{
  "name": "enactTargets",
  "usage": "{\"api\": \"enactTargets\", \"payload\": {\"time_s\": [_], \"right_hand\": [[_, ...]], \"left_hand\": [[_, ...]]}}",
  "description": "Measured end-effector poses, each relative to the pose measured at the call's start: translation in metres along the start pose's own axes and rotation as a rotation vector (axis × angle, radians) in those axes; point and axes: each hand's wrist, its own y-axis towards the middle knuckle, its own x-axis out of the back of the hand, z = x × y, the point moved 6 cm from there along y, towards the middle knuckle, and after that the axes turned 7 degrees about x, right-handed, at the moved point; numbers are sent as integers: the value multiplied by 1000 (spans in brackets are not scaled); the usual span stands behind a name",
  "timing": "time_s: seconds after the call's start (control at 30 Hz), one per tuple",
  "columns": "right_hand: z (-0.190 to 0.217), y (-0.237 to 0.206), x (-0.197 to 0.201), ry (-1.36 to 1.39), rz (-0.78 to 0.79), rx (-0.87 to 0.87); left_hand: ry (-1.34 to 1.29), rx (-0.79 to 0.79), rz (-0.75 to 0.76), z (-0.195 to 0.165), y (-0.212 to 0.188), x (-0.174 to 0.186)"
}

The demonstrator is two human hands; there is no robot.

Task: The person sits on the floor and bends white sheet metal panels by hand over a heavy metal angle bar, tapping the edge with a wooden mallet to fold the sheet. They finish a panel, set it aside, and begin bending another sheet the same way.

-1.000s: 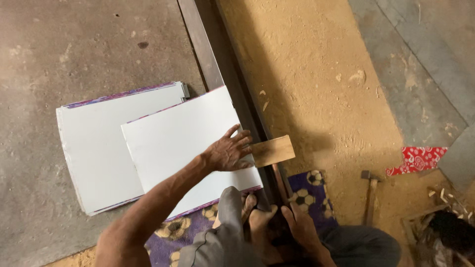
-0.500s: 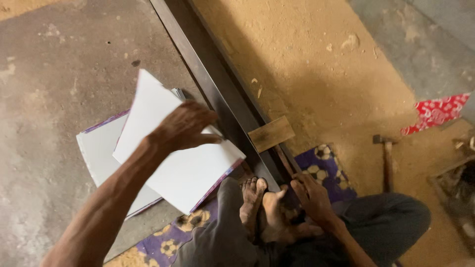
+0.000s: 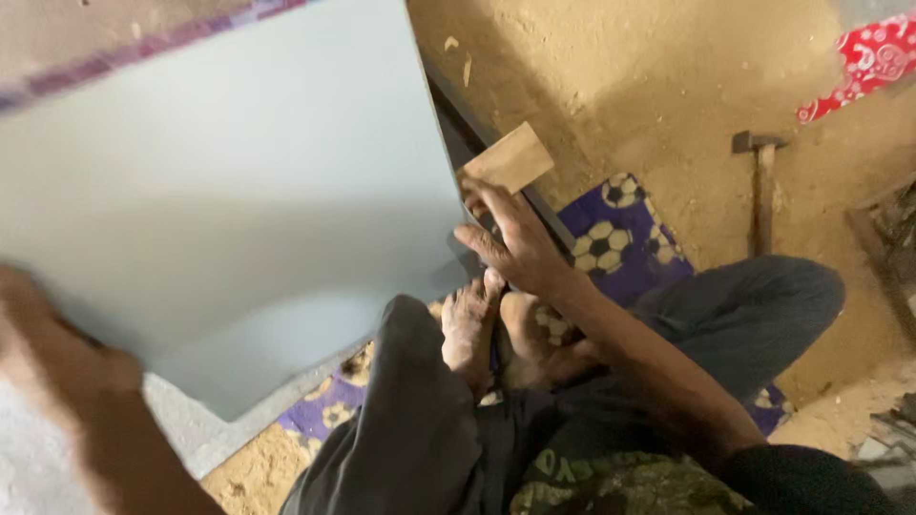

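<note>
Close to the lens and filling the upper left: a large pale grey sheet (image 3: 239, 191), lifted and tilted, its lower corner pointing down near the bottom left. Blurred through motion, no surface detail readable. Pinched at its lower left edge by the left hand (image 3: 57, 367), itself a smear of blur and cut off by the frame's left edge; fingers wrapped on the sheet, thumb side impossible to make out. Behind the sheet, hidden almost wholly: the stack it belongs to, only a pale strip (image 3: 248, 420) and a purple band (image 3: 191, 33) showing at the top left.

At centre, the right hand (image 3: 510, 243), fingers spread and bent, fingertips touching the sheet's right edge just below a small wooden block (image 3: 510, 157). Block lying on a dark metal rail (image 3: 448, 114), mostly covered by the sheet and hand. Whether the fingers press the rail or the sheet alone: cannot tell.

Below the hand, two bare feet (image 3: 496, 334) together, soles partly hidden by dark trousers (image 3: 754, 315). Purple cloth with a ball pattern (image 3: 611, 238) under the legs, largely covered. On the sandy floor (image 3: 668, 86) to the right, well apart: a hammer (image 3: 761, 186), and a red patterned cloth (image 3: 873, 62) cut off by the upper right corner.
</note>
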Motion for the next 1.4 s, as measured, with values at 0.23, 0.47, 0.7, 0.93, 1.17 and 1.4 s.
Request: {"api": "enactTargets", "payload": {"time_s": [0.23, 0.47, 0.7, 0.93, 1.17, 1.4], "right_hand": [[-83, -2, 6, 25, 2, -394], [-97, -47, 2, -50, 33, -640], [-81, -46, -11, -121, -46, -343], [-85, -39, -13, -151, -22, -282], [-87, -43, -13, -129, -7, -304], [-77, -37, -20, -169, 0, -266]], "left_hand": [[-219, 583, -9, 232, -38, -48], [450, 586, 19, 269, -44, -12], [927, 397, 128, 266, -49, -9], [1172, 347, 285, 235, -49, -20], [1431, -144, 390, 173, -60, -100], [1179, -672, 1287, 166, -145, -284]]}}
